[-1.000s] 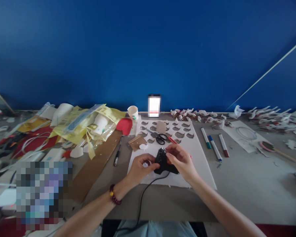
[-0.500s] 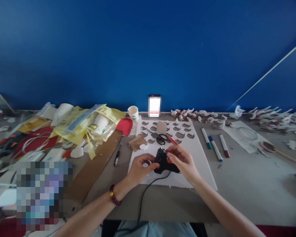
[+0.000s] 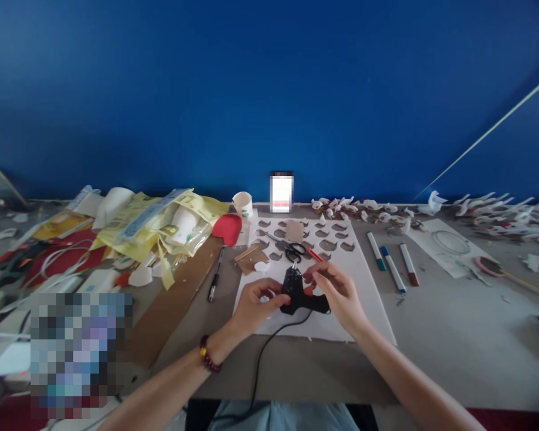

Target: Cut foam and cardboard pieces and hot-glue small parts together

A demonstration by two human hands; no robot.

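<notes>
My left hand (image 3: 260, 302), with a beaded bracelet at the wrist, is closed on a black glue gun (image 3: 291, 293) over the white sheet. The gun's metal nozzle points away from me and its handle lies out to the right. An orange trigger (image 3: 308, 291) shows under my right hand (image 3: 339, 293). The fingers of that hand are pinched together just right of the nozzle. Whatever they hold, if anything, is too small to make out. From the handle a black cord (image 3: 263, 353) runs down over the table's front edge. Black-handled scissors (image 3: 293, 251) lie just beyond the nozzle.
A white sheet with cut-out holes (image 3: 359, 299) lies under my hands. Several markers (image 3: 393, 269) are at the right, a pen (image 3: 215, 278) at the left. A paper cup (image 3: 242, 205) and a phone (image 3: 281, 193) stand at the back. Yellow packaging (image 3: 161, 221) is piled left.
My right hand has shifted slightly up and right off the gun's handle, so more of the handle and the orange trigger show. My left hand and the gun have hardly moved.
</notes>
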